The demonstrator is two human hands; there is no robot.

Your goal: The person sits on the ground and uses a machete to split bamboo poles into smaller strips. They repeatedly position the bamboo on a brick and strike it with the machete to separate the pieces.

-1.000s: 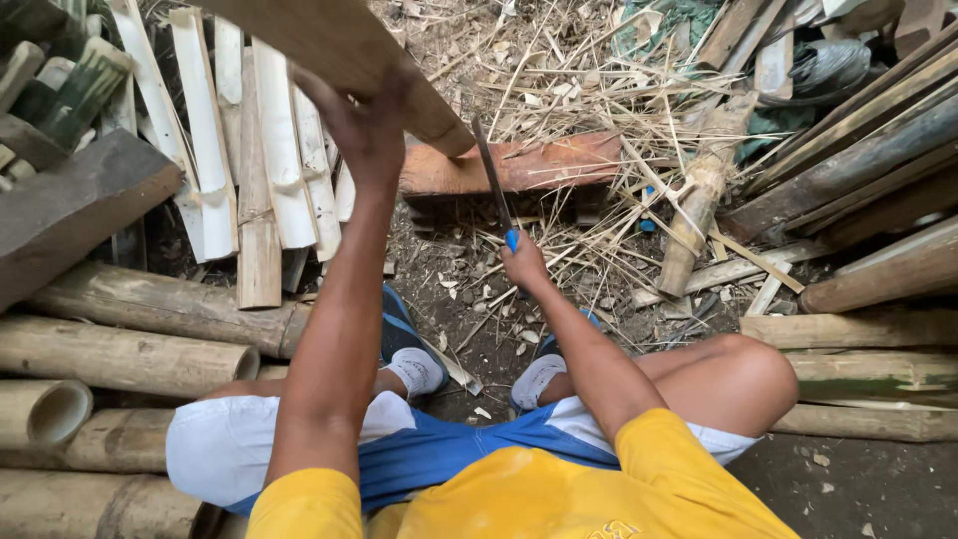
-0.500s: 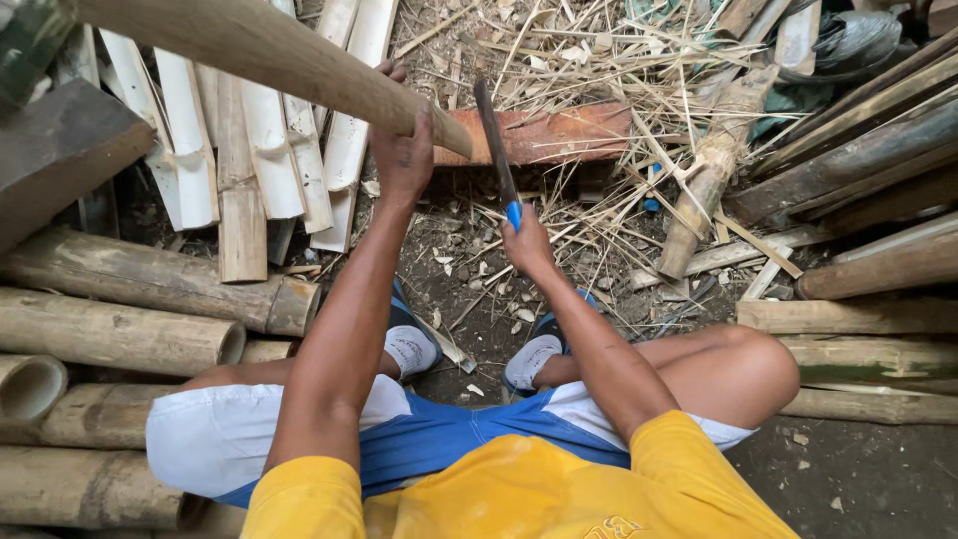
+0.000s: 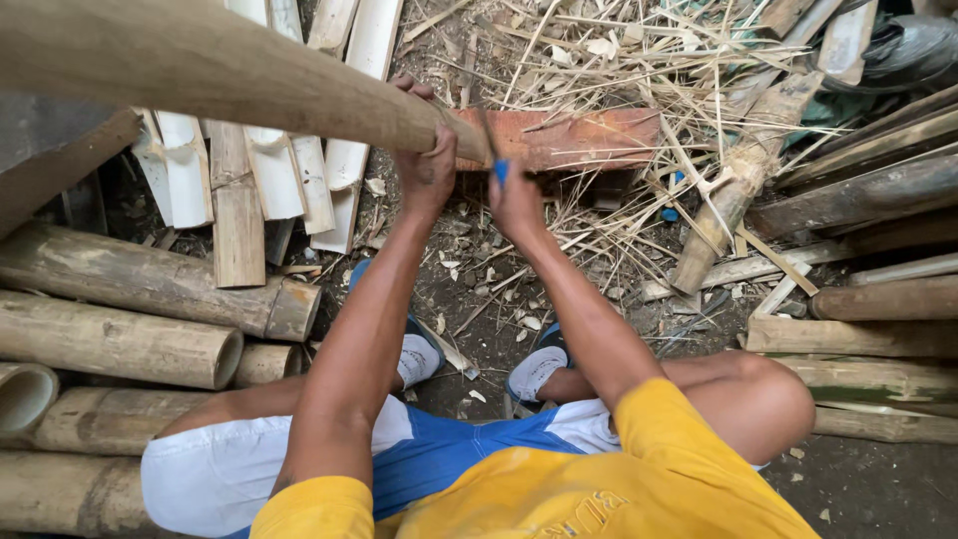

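Observation:
My left hand (image 3: 424,160) grips the near end of a long tan bamboo pole (image 3: 200,70) that slants up to the upper left. Close beside it, my right hand (image 3: 517,198) is closed on a knife with a blue handle (image 3: 501,172). The dark blade (image 3: 488,132) rests against the pole's end. Behind both hands a reddish wooden block (image 3: 579,138) lies on the ground. I squat, with my knees and white shoes below my arms.
Thick bamboo logs (image 3: 120,339) are stacked at the left. Split pale bamboo slats (image 3: 239,200) lie above them. Dry shavings and straw (image 3: 639,60) cover the ground at top centre. More poles and planks (image 3: 878,299) are piled at the right.
My right hand has moved the knife forward, so the blade now meets the pole's end. The left hand keeps its hold on the pole.

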